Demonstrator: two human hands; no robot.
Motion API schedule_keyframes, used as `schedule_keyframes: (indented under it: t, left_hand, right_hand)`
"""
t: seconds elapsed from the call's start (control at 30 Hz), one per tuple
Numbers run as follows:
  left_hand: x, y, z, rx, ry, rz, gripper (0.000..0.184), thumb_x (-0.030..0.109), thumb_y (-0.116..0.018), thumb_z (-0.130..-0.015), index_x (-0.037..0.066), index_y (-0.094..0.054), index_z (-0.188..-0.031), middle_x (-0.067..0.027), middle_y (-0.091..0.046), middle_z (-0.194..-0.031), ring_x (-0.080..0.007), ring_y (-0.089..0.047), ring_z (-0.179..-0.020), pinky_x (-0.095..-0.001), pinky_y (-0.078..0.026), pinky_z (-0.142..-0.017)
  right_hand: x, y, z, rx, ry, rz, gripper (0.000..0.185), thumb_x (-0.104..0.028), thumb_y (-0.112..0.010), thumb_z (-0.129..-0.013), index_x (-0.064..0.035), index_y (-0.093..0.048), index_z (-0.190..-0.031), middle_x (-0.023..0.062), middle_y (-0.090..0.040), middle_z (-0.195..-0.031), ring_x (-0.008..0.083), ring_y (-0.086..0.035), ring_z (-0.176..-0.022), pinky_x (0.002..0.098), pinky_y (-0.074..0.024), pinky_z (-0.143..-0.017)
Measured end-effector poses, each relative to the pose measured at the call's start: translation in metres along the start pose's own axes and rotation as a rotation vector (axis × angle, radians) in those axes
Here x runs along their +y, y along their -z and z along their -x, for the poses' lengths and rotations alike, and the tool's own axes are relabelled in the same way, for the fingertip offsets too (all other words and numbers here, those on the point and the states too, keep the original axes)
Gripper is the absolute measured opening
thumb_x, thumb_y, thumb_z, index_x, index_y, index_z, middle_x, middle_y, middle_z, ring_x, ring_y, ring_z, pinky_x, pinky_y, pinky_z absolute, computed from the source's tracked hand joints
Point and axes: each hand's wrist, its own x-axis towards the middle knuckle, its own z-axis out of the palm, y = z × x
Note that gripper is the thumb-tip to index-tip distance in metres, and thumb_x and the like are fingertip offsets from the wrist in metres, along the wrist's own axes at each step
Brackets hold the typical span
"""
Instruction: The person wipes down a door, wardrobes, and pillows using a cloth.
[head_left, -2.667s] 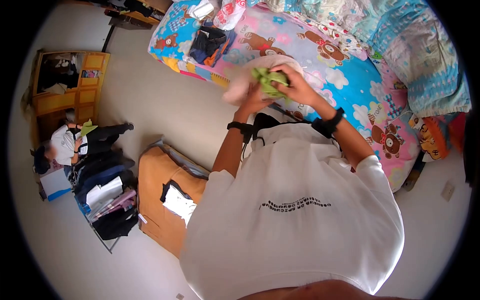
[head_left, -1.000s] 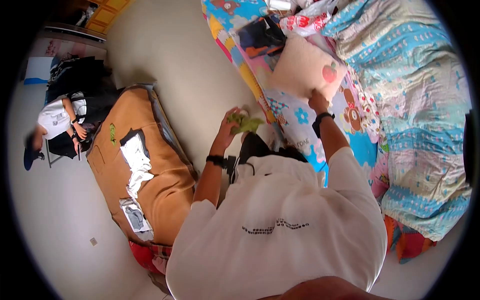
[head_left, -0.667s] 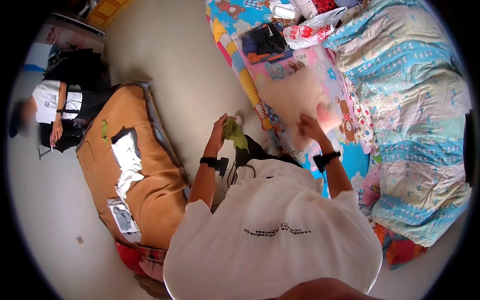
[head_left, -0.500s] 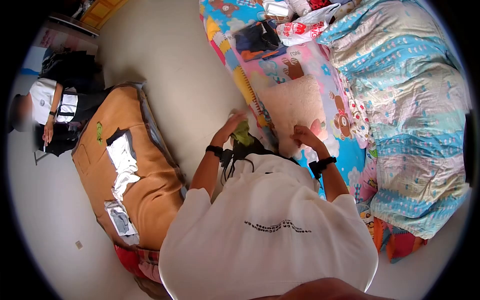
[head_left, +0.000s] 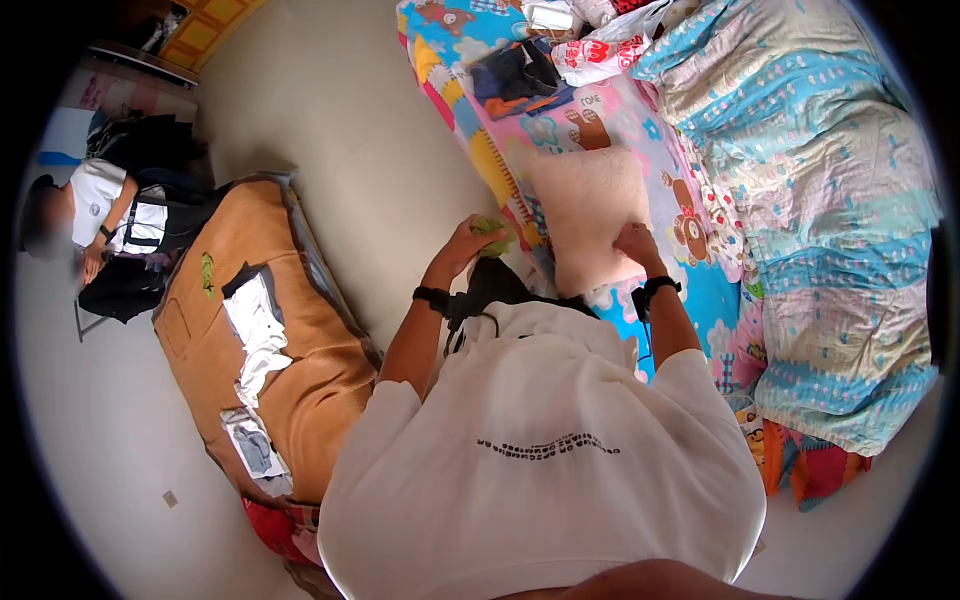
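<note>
My left hand (head_left: 468, 247) is closed around a crumpled green cloth (head_left: 492, 236), held in the air beside the bed's edge. My right hand (head_left: 636, 243) is a fist at the right side of a pale pink pillow (head_left: 585, 205), gripping it. The pillow lies on the bed's patterned blue and pink sheet (head_left: 690, 335), its plain face up. What kind of item the green cloth is, I cannot make out.
Dark clothes (head_left: 510, 80) and a white plastic bag (head_left: 600, 55) lie farther up the bed, with a rumpled quilt (head_left: 820, 230) along the right. At left stands a brown-covered bed (head_left: 320, 400) with white garments (head_left: 256, 325) and a green item (head_left: 207, 272). Another person (head_left: 110, 205) is beyond it.
My right hand has moved slightly right and up with the pillow's edge; the pillow has shifted and its printed patch no longer shows. My left hand still holds the green cloth, now steadier.
</note>
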Motion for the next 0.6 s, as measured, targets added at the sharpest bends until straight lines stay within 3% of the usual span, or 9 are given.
schedule_keyframes:
  t: [0.03,0.1,0.2,0.3,0.33,0.4,0.43,0.57,0.6]
  left_hand:
    - [0.001,0.001,0.007,0.004,-0.018,-0.004,0.051,0.012,-0.077,-0.08,0.001,-0.048,-0.12,-0.0107,-0.062,-0.11,-0.019,-0.062,-0.104,-0.0321,-0.052,-0.09]
    - [0.005,-0.002,0.021,-0.026,-0.04,-0.052,0.052,0.014,-0.079,-0.08,0.0,-0.049,-0.12,-0.0086,-0.062,-0.11,-0.0174,-0.061,-0.102,-0.0309,-0.051,-0.091]
    - [0.0,-0.014,0.021,-0.06,-0.112,-0.212,0.052,0.017,-0.08,-0.079,0.001,-0.05,-0.119,-0.0056,-0.061,-0.109,-0.0155,-0.06,-0.1,-0.0294,-0.05,-0.09]
    - [-0.01,-0.029,-0.007,-0.109,-0.249,-0.466,0.051,0.017,-0.08,-0.079,0.003,-0.05,-0.117,-0.0048,-0.061,-0.106,-0.0151,-0.059,-0.097,-0.0296,-0.05,-0.086]
    - [-0.009,-0.039,-0.014,-0.136,-0.297,-0.536,0.05,0.017,-0.08,-0.078,0.003,-0.049,-0.116,-0.0048,-0.061,-0.106,-0.015,-0.058,-0.096,-0.0299,-0.051,-0.085]
    - [0.003,-0.069,-0.019,-0.208,-0.387,-0.663,0.048,0.017,-0.079,-0.077,0.005,-0.049,-0.113,-0.0053,-0.06,-0.103,-0.0146,-0.058,-0.093,-0.0304,-0.051,-0.081]
    - [0.01,-0.083,-0.018,-0.253,-0.426,-0.727,0.046,0.016,-0.078,-0.076,0.006,-0.049,-0.111,-0.0058,-0.06,-0.101,-0.0142,-0.057,-0.091,-0.0305,-0.051,-0.079]
    - [0.009,-0.11,-0.015,-0.262,-0.345,-0.758,0.044,0.015,-0.076,-0.074,0.006,-0.049,-0.108,-0.007,-0.059,-0.099,-0.0148,-0.057,-0.091,-0.0317,-0.049,-0.08]
    - [0.013,-0.114,-0.015,-0.284,-0.426,-0.75,0.042,0.014,-0.075,-0.075,0.006,-0.049,-0.107,-0.007,-0.059,-0.099,-0.0158,-0.057,-0.091,-0.0322,-0.048,-0.081]
  right_hand:
    - [-0.014,0.008,0.009,-0.023,-0.203,-0.398,0.042,-0.027,-0.072,-0.07,-0.0013,-0.054,-0.097,0.0193,-0.067,-0.088,0.0387,-0.065,-0.084,0.0442,-0.053,-0.077]
    - [-0.081,0.092,0.02,-0.155,-0.362,-0.407,0.054,-0.036,-0.071,-0.07,0.0003,-0.053,-0.105,0.0206,-0.068,-0.093,0.0383,-0.066,-0.092,0.043,-0.0532,-0.08]
    - [-0.112,0.092,0.017,-0.155,-0.506,-0.459,0.049,-0.034,-0.069,-0.073,0.0009,-0.056,-0.105,0.0202,-0.068,-0.097,0.0354,-0.066,-0.097,0.0409,-0.0525,-0.081]
    - [-0.114,0.101,0.006,-0.347,-0.268,-0.841,0.037,-0.029,-0.064,-0.079,0.0008,-0.058,-0.099,0.019,-0.066,-0.095,0.0288,-0.065,-0.094,0.0381,-0.0508,-0.08]
    - [-0.119,0.104,0.005,-0.346,-0.269,-0.837,0.037,-0.029,-0.064,-0.079,0.0008,-0.058,-0.099,0.019,-0.066,-0.095,0.0288,-0.065,-0.094,0.0381,-0.0508,-0.08]
    - [-0.13,0.111,0.003,-0.218,-0.165,-0.883,0.027,-0.023,-0.058,-0.084,0.0017,-0.057,-0.095,0.0154,-0.065,-0.088,0.0225,-0.062,-0.083,0.0369,-0.0496,-0.074]
    - [-0.132,0.104,0.003,-0.101,-0.124,-0.904,0.023,-0.02,-0.057,-0.084,0.0008,-0.058,-0.095,0.0157,-0.067,-0.084,0.0249,-0.066,-0.074,0.0375,-0.0506,-0.066]
    - [-0.127,0.132,0.014,0.026,-0.116,-1.04,0.021,-0.017,-0.057,-0.085,0.002,-0.058,-0.094,0.0139,-0.066,-0.079,0.0218,-0.064,-0.068,0.0357,-0.0499,-0.061]
    - [-0.122,0.144,0.016,0.089,-0.194,-1.109,0.02,-0.016,-0.057,-0.086,0.0024,-0.058,-0.094,0.0146,-0.066,-0.077,0.0205,-0.064,-0.068,0.0351,-0.0498,-0.061]
